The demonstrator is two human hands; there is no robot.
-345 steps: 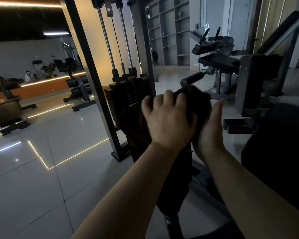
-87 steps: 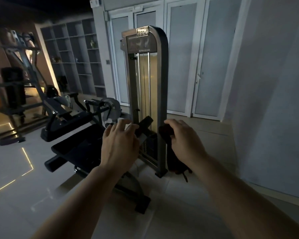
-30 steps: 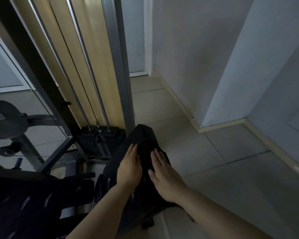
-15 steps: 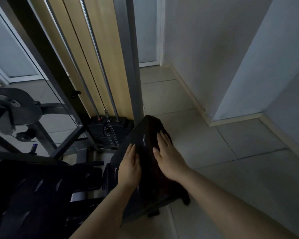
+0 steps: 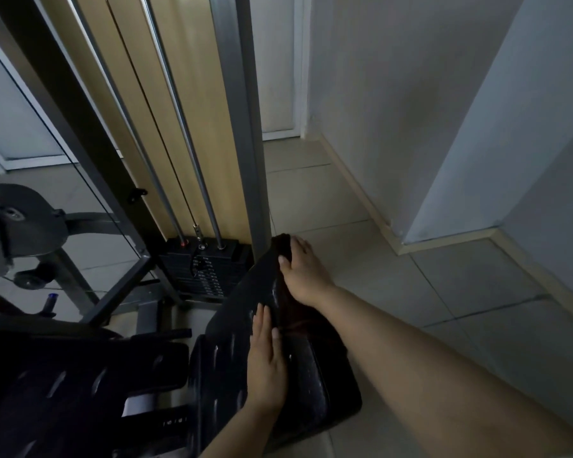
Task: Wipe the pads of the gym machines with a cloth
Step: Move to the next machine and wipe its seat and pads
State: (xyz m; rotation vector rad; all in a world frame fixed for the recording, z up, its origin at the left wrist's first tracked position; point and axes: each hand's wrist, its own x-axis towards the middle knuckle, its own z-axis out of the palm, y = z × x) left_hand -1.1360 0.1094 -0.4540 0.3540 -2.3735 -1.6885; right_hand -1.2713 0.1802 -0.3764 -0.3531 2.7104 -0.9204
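Wiping step underway on a dark pad [image 5: 232, 332] beside the weight stack [image 5: 202, 269]: left hand [image 5: 265, 361] lies flat, fingers straight, steadying the pad; right hand [image 5: 303, 269] grips the dark cloth [image 5: 283, 249] at the pad's top end. Next, probably drag the cloth down the face.

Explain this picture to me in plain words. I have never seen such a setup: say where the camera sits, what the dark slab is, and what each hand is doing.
The camera sits on a person's head and looks down, so both bare arms reach in from below. The dark slab is the black pad of a gym machine; beyond it stand the weight stack and metal guide rods. The right hand holds a dark cloth at the pad's far end, fingers over it. The left hand lies flat on the pad, nearer the camera. The floor is pale tile.
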